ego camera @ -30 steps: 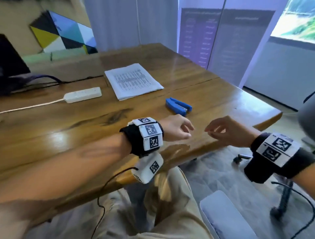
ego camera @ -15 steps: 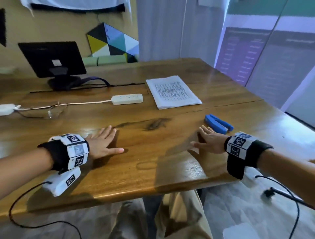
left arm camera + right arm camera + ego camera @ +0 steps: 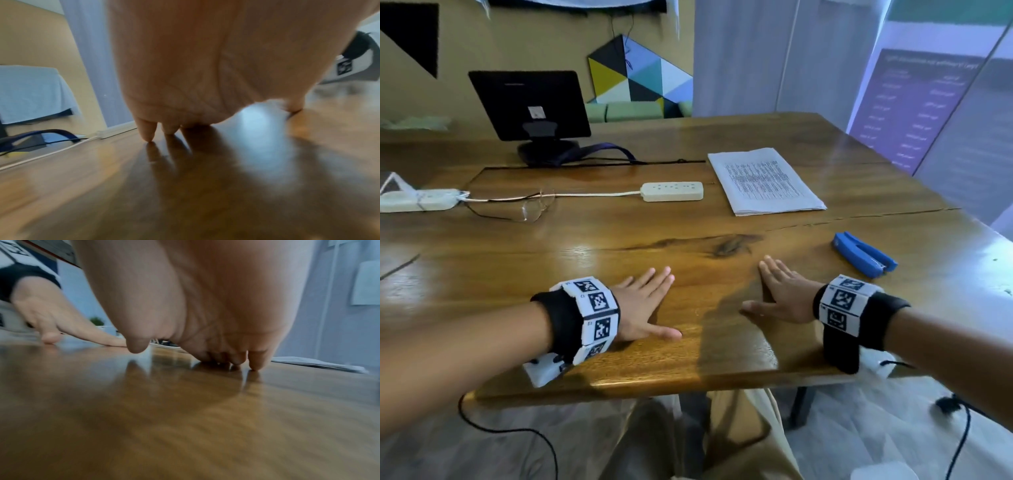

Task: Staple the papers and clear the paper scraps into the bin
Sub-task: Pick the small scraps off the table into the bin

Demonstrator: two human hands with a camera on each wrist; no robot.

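A stack of printed white papers lies flat on the wooden table, toward the far right; its edge shows in the right wrist view as papers. A blue stapler lies nearer, at the right. My left hand rests palm down on the table near the front edge, fingers straight, holding nothing. My right hand lies flat the same way, a short way left of the stapler and apart from it. Both wrist views show fingertips touching bare wood. No paper scraps or bin are in view.
A white power strip with its cord lies left of the papers. Eyeglasses sit on the cord further left, beside another white strip. A black monitor stands at the back. The table's front edge is just behind my wrists.
Both hands came down from above the table edge and now lie flat on the wood. The head view has swung left and steadied, bringing the monitor and glasses into sight.
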